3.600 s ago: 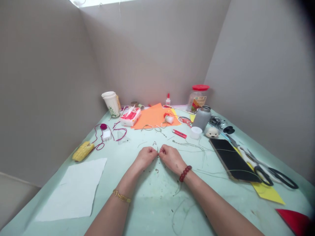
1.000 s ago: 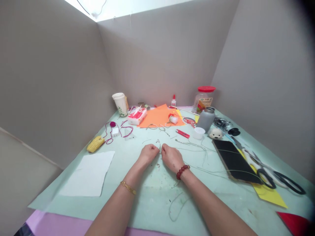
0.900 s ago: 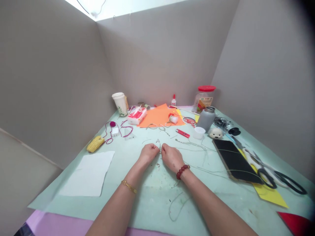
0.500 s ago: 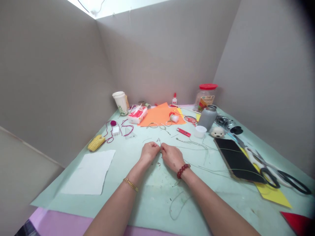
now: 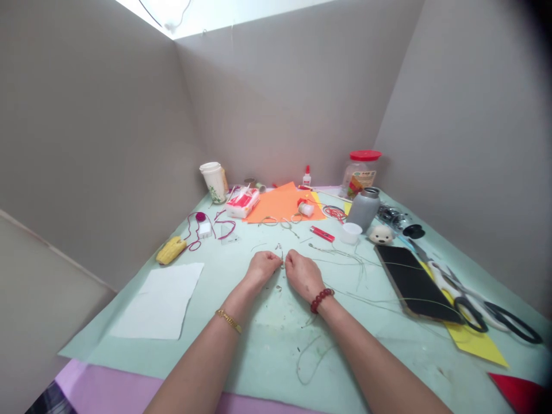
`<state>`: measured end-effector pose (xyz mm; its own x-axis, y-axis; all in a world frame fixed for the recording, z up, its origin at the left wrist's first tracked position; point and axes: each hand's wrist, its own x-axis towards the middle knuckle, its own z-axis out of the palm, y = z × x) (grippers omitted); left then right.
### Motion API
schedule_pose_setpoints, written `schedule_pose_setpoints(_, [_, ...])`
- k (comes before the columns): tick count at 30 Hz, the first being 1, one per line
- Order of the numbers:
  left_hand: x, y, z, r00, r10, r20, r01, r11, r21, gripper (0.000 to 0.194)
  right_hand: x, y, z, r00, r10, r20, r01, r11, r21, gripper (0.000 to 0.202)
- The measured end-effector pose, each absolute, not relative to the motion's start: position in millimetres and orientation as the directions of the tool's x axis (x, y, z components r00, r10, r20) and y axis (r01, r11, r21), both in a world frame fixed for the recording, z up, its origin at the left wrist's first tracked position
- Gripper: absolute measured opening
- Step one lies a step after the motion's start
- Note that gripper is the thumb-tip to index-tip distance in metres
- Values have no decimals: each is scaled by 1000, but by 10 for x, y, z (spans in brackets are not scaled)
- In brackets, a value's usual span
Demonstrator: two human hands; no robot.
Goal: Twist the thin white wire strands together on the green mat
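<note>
Near the middle of the green-covered table, my left hand (image 5: 263, 268) and my right hand (image 5: 302, 273) face each other, almost touching at the fingertips. Both are closed in a pinch around a small thin piece between them, possibly the end of a cord; it is too small to make out. A thin green cord (image 5: 354, 298) runs right from beside my right hand toward the phone (image 5: 416, 282). Tiny dark bits (image 5: 279, 288) lie just below and above the fingers. A loop of green cord (image 5: 297, 368) rests nearer the front, by my right forearm.
White paper (image 5: 159, 302) and a yellow corn-shaped object (image 5: 171, 250) lie left. Behind are a tissue pack (image 5: 243, 203), orange sheets (image 5: 276, 204) and a red lighter (image 5: 322, 233). Right stand a grey bottle (image 5: 363, 211) and lidded jar (image 5: 361, 172); scissors (image 5: 474, 296) lie beside the phone.
My fingertips have moved slightly apart, with my right hand a little further right and upright. The camera view has shifted slightly.
</note>
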<state>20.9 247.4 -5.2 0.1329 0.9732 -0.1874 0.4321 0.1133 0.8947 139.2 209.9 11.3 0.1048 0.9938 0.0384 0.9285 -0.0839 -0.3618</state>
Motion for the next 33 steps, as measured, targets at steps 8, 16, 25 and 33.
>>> schedule_pose_setpoints(8, [238,2467,-41,82,979,-184,429,132,894,13,1401,2082,98,43,997,68,934,-16,-357,22])
schedule_pose_setpoints(16, [235,2461,29,90,967,-237,380,186,906,11,1417,2108,61,-4,998,69,920,31,-392,21])
schedule_pose_setpoints(25, [237,2452,81,105,953,-283,402,220,889,14,1407,2082,84,52,996,71,915,-19,-403,23])
schedule_pose_setpoints(33, [276,2459,89,73,957,-282,347,241,906,8,1429,2086,66,-24,995,95,917,60,-394,21])
